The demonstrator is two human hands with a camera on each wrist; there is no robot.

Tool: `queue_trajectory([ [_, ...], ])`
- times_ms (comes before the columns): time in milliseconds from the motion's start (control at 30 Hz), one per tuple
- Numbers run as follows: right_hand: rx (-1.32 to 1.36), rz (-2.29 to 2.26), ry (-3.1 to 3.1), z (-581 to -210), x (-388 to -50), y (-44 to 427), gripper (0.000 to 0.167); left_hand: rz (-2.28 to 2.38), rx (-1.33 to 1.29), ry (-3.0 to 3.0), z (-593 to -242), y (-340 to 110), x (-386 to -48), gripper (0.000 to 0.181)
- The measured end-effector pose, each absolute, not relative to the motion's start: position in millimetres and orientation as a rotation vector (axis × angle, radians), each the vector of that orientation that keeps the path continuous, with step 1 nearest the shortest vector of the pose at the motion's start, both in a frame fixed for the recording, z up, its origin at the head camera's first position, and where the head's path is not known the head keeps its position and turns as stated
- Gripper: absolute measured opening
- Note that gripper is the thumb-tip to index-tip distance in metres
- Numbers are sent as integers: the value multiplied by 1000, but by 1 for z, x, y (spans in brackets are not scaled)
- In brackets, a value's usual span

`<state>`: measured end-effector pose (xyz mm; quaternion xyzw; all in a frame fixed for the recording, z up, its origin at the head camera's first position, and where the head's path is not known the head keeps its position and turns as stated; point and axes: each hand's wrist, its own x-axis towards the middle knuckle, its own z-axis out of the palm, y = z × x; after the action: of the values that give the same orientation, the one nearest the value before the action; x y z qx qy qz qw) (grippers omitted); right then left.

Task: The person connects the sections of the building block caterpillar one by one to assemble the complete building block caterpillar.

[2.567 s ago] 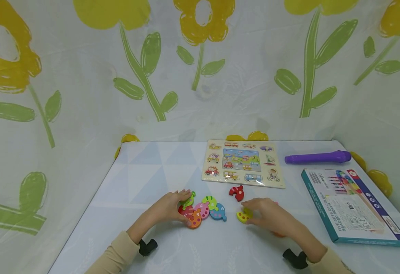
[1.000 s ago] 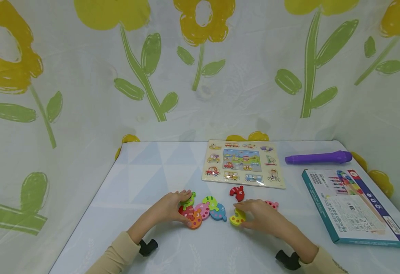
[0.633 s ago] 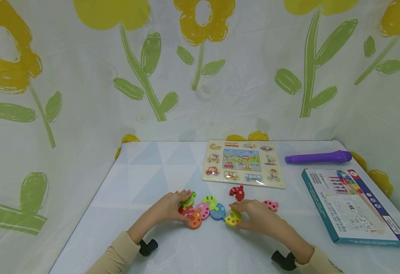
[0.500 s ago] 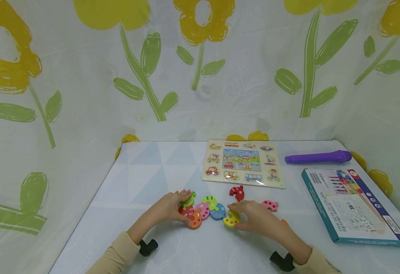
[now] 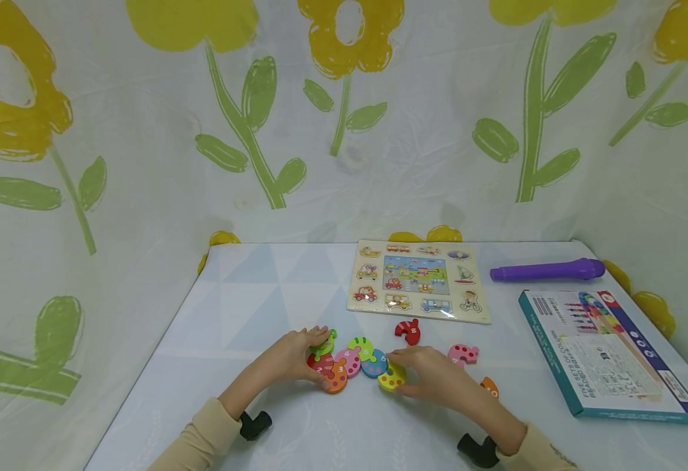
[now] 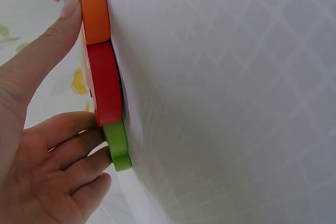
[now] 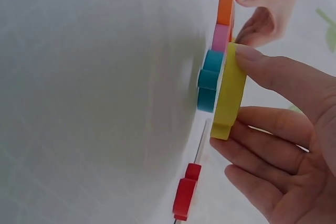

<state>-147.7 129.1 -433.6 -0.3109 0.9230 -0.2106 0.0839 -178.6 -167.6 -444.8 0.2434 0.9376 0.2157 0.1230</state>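
- On the white table (image 5: 320, 432), a puzzle board (image 5: 418, 282) lay at the far edge.
- Near the far right corner lay a purple stick (image 5: 546, 270).
- Beside the right edge lay a flat box (image 5: 609, 356).
- Farther in lay a numbered chain (image 5: 349, 364), a red piece (image 5: 409, 331), a pink piece (image 5: 463, 354), an orange piece (image 5: 489, 386).

From where I stand: "3" on the orange piece (image 5: 335, 378) at left; "2" on the adjoining red piece (image 5: 319, 362); "4" on the pink piece (image 5: 351, 362); "8" on the far red piece (image 5: 410, 331). The right-hand box (image 5: 609, 353) appears to read "BEADED BOX"; finer print illegible.
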Motion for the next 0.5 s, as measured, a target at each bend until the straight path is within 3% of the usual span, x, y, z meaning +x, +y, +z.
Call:
queue_trajectory([
  [500, -878, -572, 2807, -438, -148, 121, 54, 632, 710, 2733, -444, -168, -178, 101],
])
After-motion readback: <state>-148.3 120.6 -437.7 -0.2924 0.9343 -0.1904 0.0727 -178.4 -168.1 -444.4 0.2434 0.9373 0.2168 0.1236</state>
